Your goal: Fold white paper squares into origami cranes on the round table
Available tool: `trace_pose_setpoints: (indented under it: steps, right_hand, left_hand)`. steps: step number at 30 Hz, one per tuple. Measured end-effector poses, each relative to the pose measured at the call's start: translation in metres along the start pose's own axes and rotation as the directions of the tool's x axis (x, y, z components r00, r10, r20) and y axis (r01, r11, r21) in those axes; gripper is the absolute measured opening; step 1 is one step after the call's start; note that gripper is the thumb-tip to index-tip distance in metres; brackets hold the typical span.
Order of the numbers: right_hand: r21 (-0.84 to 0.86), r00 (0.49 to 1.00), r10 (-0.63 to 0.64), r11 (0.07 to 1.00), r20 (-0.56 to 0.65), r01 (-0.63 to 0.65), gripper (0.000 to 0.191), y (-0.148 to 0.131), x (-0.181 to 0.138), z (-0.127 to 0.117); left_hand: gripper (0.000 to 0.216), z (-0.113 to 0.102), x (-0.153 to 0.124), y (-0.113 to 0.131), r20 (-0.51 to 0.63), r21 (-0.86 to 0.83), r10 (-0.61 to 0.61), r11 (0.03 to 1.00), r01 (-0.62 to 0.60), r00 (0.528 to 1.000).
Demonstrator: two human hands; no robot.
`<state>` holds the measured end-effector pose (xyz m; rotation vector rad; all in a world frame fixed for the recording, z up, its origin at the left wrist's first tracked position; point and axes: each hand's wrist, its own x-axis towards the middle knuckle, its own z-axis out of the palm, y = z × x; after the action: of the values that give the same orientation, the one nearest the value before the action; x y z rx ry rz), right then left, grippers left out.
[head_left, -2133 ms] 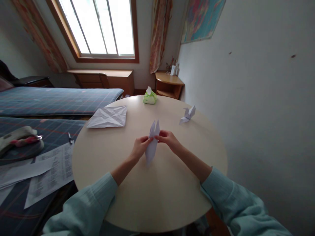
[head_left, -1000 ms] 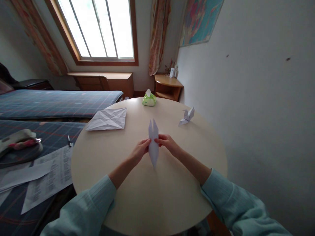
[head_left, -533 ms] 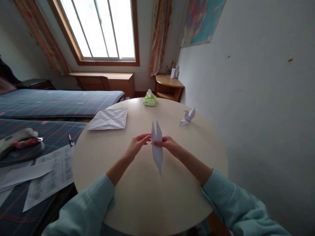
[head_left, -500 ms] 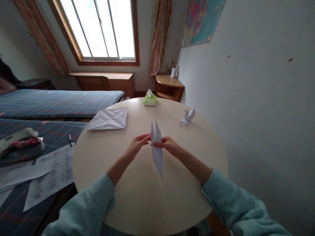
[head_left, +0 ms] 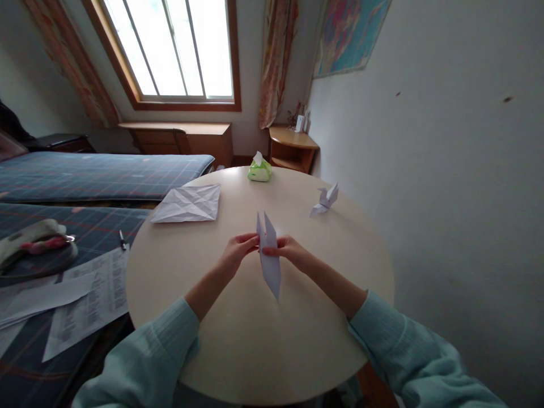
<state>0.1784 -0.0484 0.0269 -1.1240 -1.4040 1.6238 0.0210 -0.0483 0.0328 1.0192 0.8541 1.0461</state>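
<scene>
A folded white paper (head_left: 270, 271), long and pointed at the bottom with two narrow points at the top, is held upright over the round table (head_left: 238, 351). My right hand (head_left: 289, 249) pinches it from the right, thumb across its front face. At its left edge, my left hand (head_left: 243, 249) has closed its fingers on the paper near the left upper point. Some fingertips of both hands are hidden behind the paper. Beyond my right hand stands a folded paper crane (head_left: 326, 199). A creased sheet of white paper (head_left: 189, 204) lies beyond my left hand.
A green tissue pack (head_left: 259, 170) sits at the table's far edge. To the left are beds with plaid covers (head_left: 102, 175), holding printed sheets (head_left: 91, 306), a pen (head_left: 122, 240) and a bag-like item (head_left: 36, 243). A white wall (head_left: 450, 187) rises on the right.
The paper's two upper points have shifted slightly left and stand a little wider apart. My left fingers now grip the left edge; my right hand keeps its hold.
</scene>
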Motion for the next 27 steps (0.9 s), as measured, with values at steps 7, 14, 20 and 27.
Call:
trace_pose_setpoints:
  steps: [7, 14, 20, 27]
  right_hand:
    - [-0.066, 0.997, -0.015, 0.998, -0.081, 0.01, 0.035, -0.003, -0.001, 0.006]
    - [-0.078, 0.991, -0.049, 0.996, -0.121, 0.04, 0.031, -0.003, -0.002, 0.007]
    - [-0.155, 0.986, -0.09, 0.986, -0.138, 0.068, 0.028, 0.005, 0.001, 0.01]
    - [-0.041, 0.995, -0.036, 0.999, -0.097, 0.032, 0.031, 0.0, -0.001, 0.012]
  left_hand:
    - [0.04, 0.001, -0.002, -0.002, -0.135, 0.061, -0.033, 0.997, 0.042, 0.99]
    - [0.046, 0.006, -0.002, 0.0, -0.171, 0.092, 0.011, 0.996, 0.004, 0.985]
    - [0.04, 0.006, -0.004, 0.0, -0.186, 0.161, 0.081, 0.986, -0.051, 0.979]
    - [0.041, 0.004, -0.002, -0.002, -0.2, 0.163, 0.113, 0.983, -0.081, 0.973]
